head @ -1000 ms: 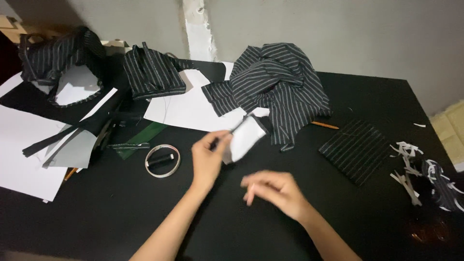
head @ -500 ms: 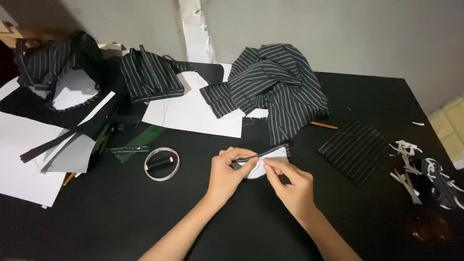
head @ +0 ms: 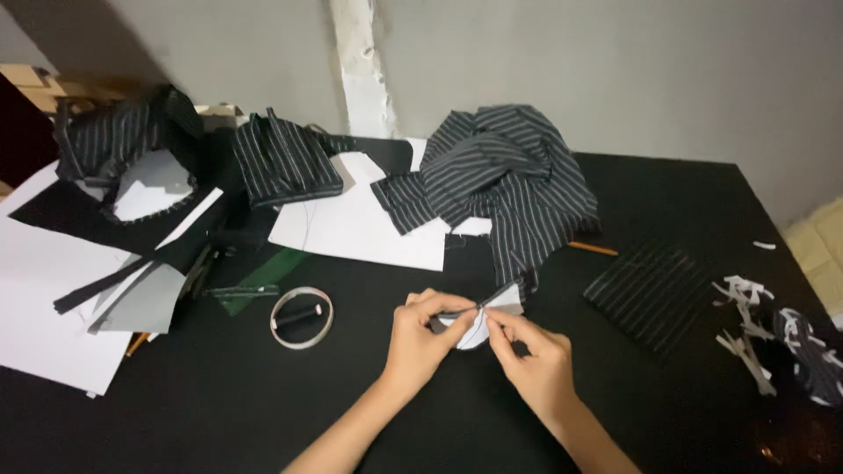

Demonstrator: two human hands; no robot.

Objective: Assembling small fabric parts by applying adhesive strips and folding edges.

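Observation:
My left hand and my right hand meet over the middle of the black table. Together they pinch a small fabric piece, white on its underside with a dark striped edge on top. Fingertips of both hands close on its upper edge. A heap of black pinstriped cloth lies just behind the hands.
A roll of clear tape lies left of my hands. A white paper pattern sits behind it. Folded striped cloth and white sheets fill the left side. A striped rectangle, a pencil and fabric scraps lie at right.
One second ago only my left hand held the piece up; my right hand came in and took hold, and the piece dropped lower, toward the table.

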